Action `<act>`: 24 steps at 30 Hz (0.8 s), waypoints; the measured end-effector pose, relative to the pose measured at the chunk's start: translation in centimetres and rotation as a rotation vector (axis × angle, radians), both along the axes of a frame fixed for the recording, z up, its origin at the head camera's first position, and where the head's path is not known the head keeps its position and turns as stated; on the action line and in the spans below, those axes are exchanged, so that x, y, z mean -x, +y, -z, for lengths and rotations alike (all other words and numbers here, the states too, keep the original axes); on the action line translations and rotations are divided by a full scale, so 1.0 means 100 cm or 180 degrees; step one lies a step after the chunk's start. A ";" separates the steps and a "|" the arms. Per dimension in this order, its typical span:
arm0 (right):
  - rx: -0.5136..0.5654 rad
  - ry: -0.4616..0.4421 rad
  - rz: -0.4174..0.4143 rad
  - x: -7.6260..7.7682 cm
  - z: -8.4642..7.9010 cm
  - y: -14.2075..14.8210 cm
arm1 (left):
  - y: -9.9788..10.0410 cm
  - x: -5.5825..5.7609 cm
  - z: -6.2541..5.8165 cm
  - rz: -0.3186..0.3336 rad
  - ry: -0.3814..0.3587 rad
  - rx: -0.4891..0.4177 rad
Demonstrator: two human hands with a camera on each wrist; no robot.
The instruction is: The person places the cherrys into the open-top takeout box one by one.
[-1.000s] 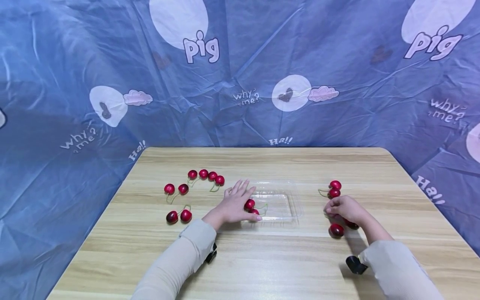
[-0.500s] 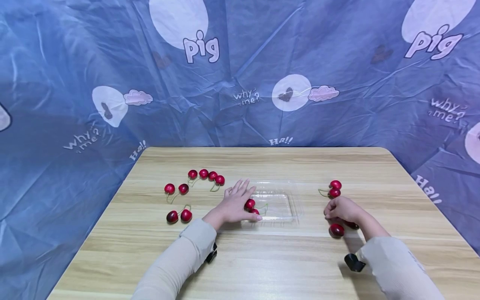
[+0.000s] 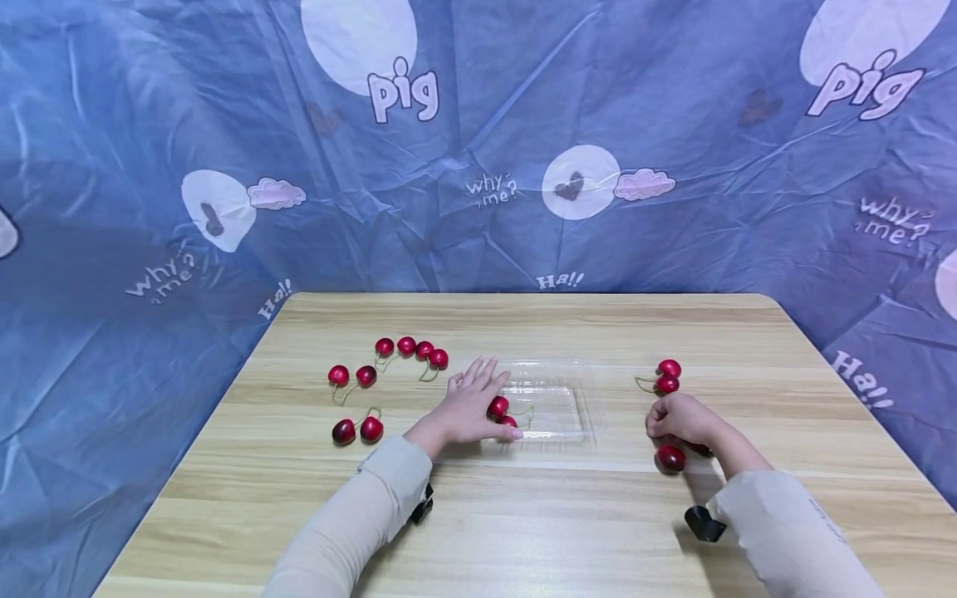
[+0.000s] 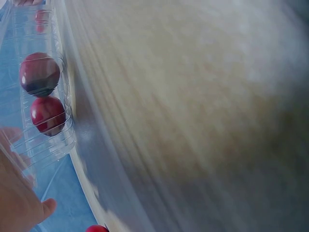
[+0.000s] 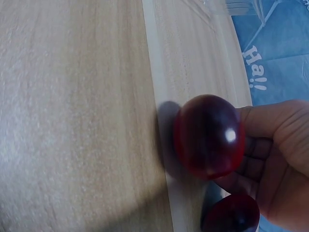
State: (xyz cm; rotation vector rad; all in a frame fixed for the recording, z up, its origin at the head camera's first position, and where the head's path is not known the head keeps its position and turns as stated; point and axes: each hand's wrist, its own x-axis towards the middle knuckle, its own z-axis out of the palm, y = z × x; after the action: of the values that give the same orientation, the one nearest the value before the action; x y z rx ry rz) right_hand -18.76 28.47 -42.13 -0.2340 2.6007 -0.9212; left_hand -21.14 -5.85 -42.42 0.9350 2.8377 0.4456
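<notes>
My left hand (image 3: 467,411) rests with spread fingers over the left rim of a clear plastic container (image 3: 553,415). Inside the container are two red cherries (image 3: 498,407) with green stems; the left wrist view shows both cherries (image 4: 39,75) through the clear wall. My right hand (image 3: 688,418) is over a second pair at the right, its thumb and fingertips pinched together at the stems, which are hidden now. One cherry (image 3: 669,459) of that pair lies just in front of the hand, the other mostly beneath it. The right wrist view has the nearer cherry (image 5: 210,137) beside the curled fingers.
Another cherry pair (image 3: 668,376) lies just beyond my right hand. Several more cherries (image 3: 365,377) with stems are spread left of the container on the wooden table (image 3: 523,531). A blue printed cloth (image 3: 478,149) hangs behind the table.
My right hand's fingertips have closed together and lowered slightly around the stem seen earlier, and the near cherry has shifted a little. The left hand and container stay put.
</notes>
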 end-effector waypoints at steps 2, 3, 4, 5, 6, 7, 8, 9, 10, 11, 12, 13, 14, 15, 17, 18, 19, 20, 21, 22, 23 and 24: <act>-0.0033 -0.0005 0.0001 0.000 0.000 0.000 | 0.000 0.000 0.000 0.0005 -0.0008 -0.0002; -0.0050 0.0002 -0.0015 0.000 0.000 0.000 | 0.000 0.001 0.000 0.0008 -0.0007 -0.0003; -0.0055 -0.0001 -0.0011 0.000 -0.001 0.000 | 0.000 0.001 0.000 0.0009 -0.0005 0.0001; -0.0055 0.0013 -0.0041 0.001 -0.001 0.000 | 0.000 0.001 0.000 0.0011 -0.0003 0.0005; -0.0056 0.0023 -0.0049 0.001 -0.001 0.000 | 0.000 0.001 0.000 0.0012 -0.0002 0.0007; -0.0047 0.0043 -0.0083 0.001 -0.001 0.001 | 0.000 0.001 0.000 0.0014 0.0004 0.0012; -0.0030 0.0058 -0.0104 0.001 -0.001 0.001 | 0.000 0.001 0.000 0.0015 0.0006 0.0016; -0.0011 0.0075 -0.0132 0.001 -0.001 0.002 | 0.000 0.001 0.000 0.0016 0.0007 0.0018; 0.0013 0.0092 -0.0152 0.001 -0.001 0.002 | 0.000 0.001 0.000 0.0018 0.0005 0.0019; 0.0036 0.0108 -0.0171 0.001 -0.001 0.003 | 0.000 0.001 0.000 0.0021 0.0002 0.0016; 0.0063 0.0120 -0.0182 0.001 -0.001 0.003 | 0.000 0.001 0.000 0.0024 -0.0001 0.0014; 0.0094 0.0128 -0.0190 0.000 -0.001 0.003 | 0.000 0.001 0.000 0.0024 -0.0002 0.0014; 0.0122 0.0135 -0.0201 0.000 -0.001 0.004 | 0.000 0.001 0.000 0.0023 -0.0005 0.0016; 0.0139 0.0143 -0.0209 0.000 0.000 0.004 | 0.000 0.002 0.001 0.0022 -0.0003 0.0018; 0.0194 0.0136 -0.0212 0.000 0.000 0.004 | -0.001 0.002 0.001 0.0018 0.0002 0.0029; 0.0224 0.0132 -0.0217 0.000 0.000 0.005 | -0.001 0.002 0.001 0.0013 0.0003 0.0034; 0.0258 0.0124 -0.0221 0.000 0.000 0.005 | -0.001 0.002 0.002 0.0011 0.0002 0.0038; 0.0292 0.0115 -0.0222 0.000 0.000 0.005 | -0.001 0.002 0.002 0.0008 -0.0001 0.0038; 0.0333 0.0104 -0.0216 -0.001 0.000 0.006 | -0.001 0.002 0.002 0.0006 -0.0005 0.0037; 0.0378 0.0099 -0.0214 -0.001 0.000 0.006 | -0.001 0.002 0.002 0.0003 -0.0011 0.0034; 0.0428 0.0087 -0.0208 -0.001 0.000 0.006 | -0.001 0.002 0.003 0.0001 -0.0016 0.0029; 0.0474 0.0083 -0.0202 -0.001 0.000 0.007 | -0.001 0.001 0.003 -0.0001 -0.0022 0.0026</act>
State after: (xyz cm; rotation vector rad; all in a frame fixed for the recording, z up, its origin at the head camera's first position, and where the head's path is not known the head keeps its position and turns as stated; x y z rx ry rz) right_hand -18.63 29.14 -42.12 -0.3681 2.5344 -1.0969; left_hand -21.26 -5.92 -42.68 0.9298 2.8312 0.4359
